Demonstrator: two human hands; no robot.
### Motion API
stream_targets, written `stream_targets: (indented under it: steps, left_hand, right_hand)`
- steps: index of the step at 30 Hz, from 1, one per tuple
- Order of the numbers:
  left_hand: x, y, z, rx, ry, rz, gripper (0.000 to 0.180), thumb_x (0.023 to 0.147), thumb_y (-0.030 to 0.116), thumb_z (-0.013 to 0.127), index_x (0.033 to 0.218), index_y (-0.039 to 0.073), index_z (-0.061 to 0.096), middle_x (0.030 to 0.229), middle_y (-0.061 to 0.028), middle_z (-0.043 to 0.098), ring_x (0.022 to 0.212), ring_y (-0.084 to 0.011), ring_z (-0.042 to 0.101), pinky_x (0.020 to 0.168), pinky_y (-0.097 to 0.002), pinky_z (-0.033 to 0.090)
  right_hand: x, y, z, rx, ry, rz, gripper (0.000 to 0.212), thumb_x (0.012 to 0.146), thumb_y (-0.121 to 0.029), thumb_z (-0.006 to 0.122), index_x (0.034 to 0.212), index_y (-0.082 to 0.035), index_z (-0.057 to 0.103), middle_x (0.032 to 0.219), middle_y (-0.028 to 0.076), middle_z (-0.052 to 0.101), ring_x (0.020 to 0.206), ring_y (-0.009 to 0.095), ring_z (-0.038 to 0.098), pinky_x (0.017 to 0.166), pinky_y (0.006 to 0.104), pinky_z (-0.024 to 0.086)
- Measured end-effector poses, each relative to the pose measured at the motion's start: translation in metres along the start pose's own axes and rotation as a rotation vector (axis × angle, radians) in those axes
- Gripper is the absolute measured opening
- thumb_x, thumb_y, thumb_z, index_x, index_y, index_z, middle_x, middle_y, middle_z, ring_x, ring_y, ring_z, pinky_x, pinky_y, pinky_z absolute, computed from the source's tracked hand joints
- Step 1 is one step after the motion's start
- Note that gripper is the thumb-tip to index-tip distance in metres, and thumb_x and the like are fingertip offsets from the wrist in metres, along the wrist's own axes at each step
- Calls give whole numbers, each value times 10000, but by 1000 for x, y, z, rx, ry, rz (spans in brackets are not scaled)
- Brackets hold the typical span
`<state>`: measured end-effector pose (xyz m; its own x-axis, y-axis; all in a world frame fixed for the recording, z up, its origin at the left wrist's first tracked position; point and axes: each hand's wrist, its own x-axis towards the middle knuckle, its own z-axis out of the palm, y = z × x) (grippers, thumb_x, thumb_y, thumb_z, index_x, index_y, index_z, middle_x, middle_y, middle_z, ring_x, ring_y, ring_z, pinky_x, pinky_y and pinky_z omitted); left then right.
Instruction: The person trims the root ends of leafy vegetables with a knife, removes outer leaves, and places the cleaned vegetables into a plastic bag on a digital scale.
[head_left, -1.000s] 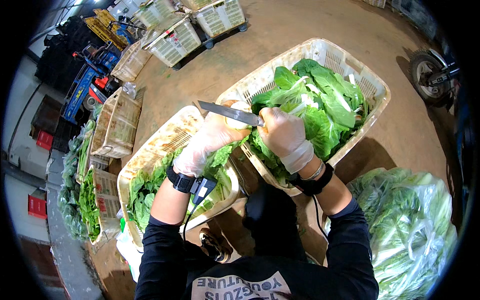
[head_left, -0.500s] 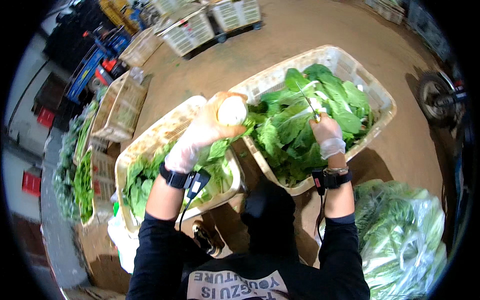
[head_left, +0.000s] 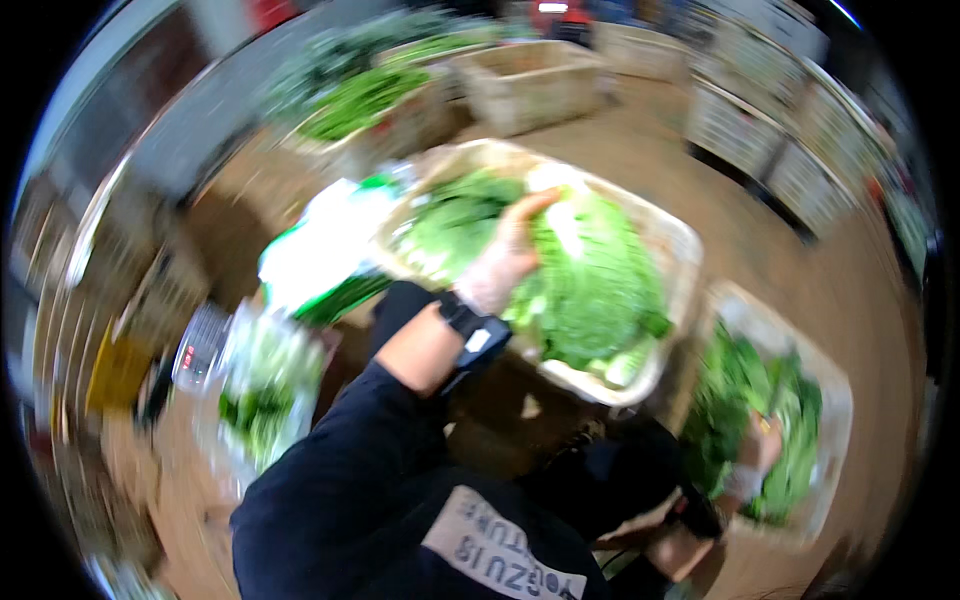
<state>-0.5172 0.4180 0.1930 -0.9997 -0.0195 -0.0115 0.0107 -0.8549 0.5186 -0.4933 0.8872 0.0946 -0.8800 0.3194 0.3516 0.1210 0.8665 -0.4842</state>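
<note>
My left hand [head_left: 512, 252], in a thin clear glove, is closed round the pale stem end of a green leafy cabbage head [head_left: 600, 280]. The cabbage lies over the near crate [head_left: 682, 240], its leaves pointing towards me. Darker greens [head_left: 465, 215] fill the crate beside it. Off to the right, my right hand [head_left: 762, 445], blurred, is curled above leafy greens [head_left: 722, 400] in a second crate [head_left: 838, 400]. A small yellow bit of the knife handle [head_left: 765, 425] shows at its fingers; the blade cannot be made out.
A white and green plastic bag [head_left: 325, 245] lies left of the near crate. Beyond it stand a crate of green stalks [head_left: 365, 105] and a pale crate [head_left: 535, 85]. Stacked crates [head_left: 740, 125] are at the far right. A clear bag of greens [head_left: 265, 385] and a digital scale [head_left: 200, 348] sit at left.
My view has swung left. The left hand has brought the cabbage over the left crate and laid its leaves down. The right hand remains by the right crate, its knife blade no longer visible.
</note>
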Motion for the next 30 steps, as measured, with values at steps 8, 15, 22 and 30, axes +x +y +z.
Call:
stream_targets:
  steps: [8,15,22,30]
  left_hand:
    - [-240,126,-44,-132,220,612,432,818,415,576,1041,46,580,911,-92,634,824,-222,614,773,-362,500]
    - [-466,178,-210,-160,665,1348,453,833,433,476,1025,37,584,950,-126,629,849,-261,618,764,-417,520]
    - [-709,210,-386,-309,635,1669,355,852,236,551,1123,6,542,1154,-163,562,1021,-299,551,879,-444,467]
    - [-667,204,-410,-191,1043,1372,360,909,301,389,1088,53,578,1051,-112,622,913,-266,592,836,-391,479]
  right_hand:
    - [-27,-213,20,690,-599,-202,178,866,-235,589,884,-60,563,540,-35,407,397,53,358,356,212,270]
    - [-102,-320,64,519,-931,-444,129,864,-124,562,963,-45,585,627,-19,483,465,46,428,378,193,332]
    - [-249,-478,50,782,-1243,-594,352,797,-114,616,1138,-46,567,747,-25,508,488,32,420,382,188,319]
    - [-448,-580,93,486,-1198,-1596,874,627,-283,766,1375,-200,320,1250,140,512,873,318,620,715,372,510]
